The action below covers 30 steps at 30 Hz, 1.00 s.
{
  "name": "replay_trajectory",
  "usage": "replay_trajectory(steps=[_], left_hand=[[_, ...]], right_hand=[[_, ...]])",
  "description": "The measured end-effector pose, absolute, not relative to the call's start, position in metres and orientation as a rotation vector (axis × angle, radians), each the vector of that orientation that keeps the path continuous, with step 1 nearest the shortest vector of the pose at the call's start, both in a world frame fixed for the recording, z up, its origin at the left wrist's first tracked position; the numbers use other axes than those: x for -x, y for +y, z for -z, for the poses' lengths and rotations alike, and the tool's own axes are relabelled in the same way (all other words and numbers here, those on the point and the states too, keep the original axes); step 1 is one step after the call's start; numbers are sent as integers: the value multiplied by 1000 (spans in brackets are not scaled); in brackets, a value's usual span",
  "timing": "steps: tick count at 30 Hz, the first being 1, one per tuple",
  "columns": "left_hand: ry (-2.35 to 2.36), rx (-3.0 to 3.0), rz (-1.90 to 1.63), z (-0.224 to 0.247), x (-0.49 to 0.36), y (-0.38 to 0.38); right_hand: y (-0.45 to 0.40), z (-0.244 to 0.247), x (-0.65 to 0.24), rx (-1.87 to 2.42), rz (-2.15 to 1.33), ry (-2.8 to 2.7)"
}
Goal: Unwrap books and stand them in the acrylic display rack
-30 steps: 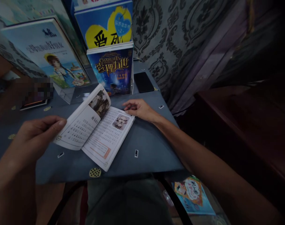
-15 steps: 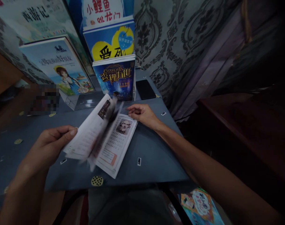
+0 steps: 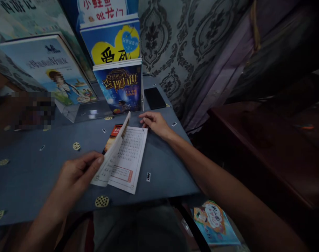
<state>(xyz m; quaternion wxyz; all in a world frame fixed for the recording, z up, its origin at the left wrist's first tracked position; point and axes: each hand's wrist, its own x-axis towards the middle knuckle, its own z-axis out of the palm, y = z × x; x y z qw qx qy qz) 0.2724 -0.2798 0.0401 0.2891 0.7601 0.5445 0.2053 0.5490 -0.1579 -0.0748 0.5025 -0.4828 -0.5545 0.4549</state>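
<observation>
A small paperback book lies partly open on the table, its right side flat with printed text and a red-edged box near the bottom. My left hand pinches the raised cover and pages at their left edge, thumb on the near side. Part of the cover, in red and orange, shows behind those tilted pages. Just past the book's upper right corner is my right hand, its fingers loosely bent and apart, with nothing visible in them. Whether its fingertips touch the tabletop, I cannot tell.
Several picture books stand in clear holders at the back, among them a dark blue book and a light blue one. A black phone lies beside them on the grey-blue tablecloth. Below the front edge lies another book.
The left-hand pages have swung up and right with my left hand, and the page with the bust picture is covered. Text shows there now. My right hand stays near the corner.
</observation>
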Motion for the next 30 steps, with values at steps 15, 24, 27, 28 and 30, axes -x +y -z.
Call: replay_trajectory(steps=[15,24,27,28,30], left_hand=[[1320,-2709,-457,23,-283,-290],[1355,-2679,-503,67,-257,-276],[1366,-2672,-474,66,-259,-280],[1378,-2667,-461,65,-259,-281],[1408,-2661,-439,63,-261,-282]], right_hand=[[-193,56,-527,1130,-424,-2139],[-202,72,-512,1324,-180,-2395],[-214,72,-514,1540,-29,-2295],[-220,72,-515,1596,16,-2258],[-232,72,-517,1674,77,-2198]])
